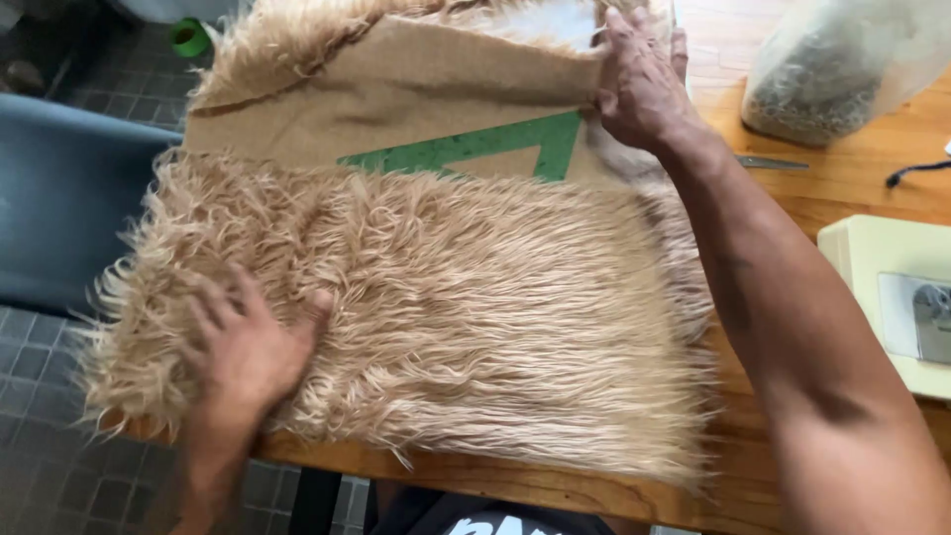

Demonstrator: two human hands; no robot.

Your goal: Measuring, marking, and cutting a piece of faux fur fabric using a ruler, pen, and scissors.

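Fur fills most of the view: a large sheet of shaggy, long-pile tan faux fur fabric (475,307) lies spread on the wooden table (555,490), its near-left edge hanging a little past the table's rim. The far part of the fur is folded back toward the person, showing its smooth tan woven backing (396,99) with a green painted triangle outline (495,147) on it.

The left hand (248,347) rests flat on the pile at the fur's near-left corner, fingers (208,317) spread wide and pressing down, gripping nothing. The right hand (639,84) is at the fur's far-right side, on the folded-back flap; its fingers are curled closed over the flap's edge, pinching the backing.

Right of the fur, on the table, stands a clear plastic bag of greyish granular filling (822,69). Just beside the fur's right edge, near that bag, lies a thin grey metal tool (773,162), too slim to identify. A black cord (916,172) lies farther right. A cream-coloured machine with a grey metal plate (892,297) sits at the table's right margin. Beyond the fur's far-left corner is a green roll of tape (188,38), and left of the fur a dark blue-grey seat (59,188) stands on the grey tiled floor (40,396).
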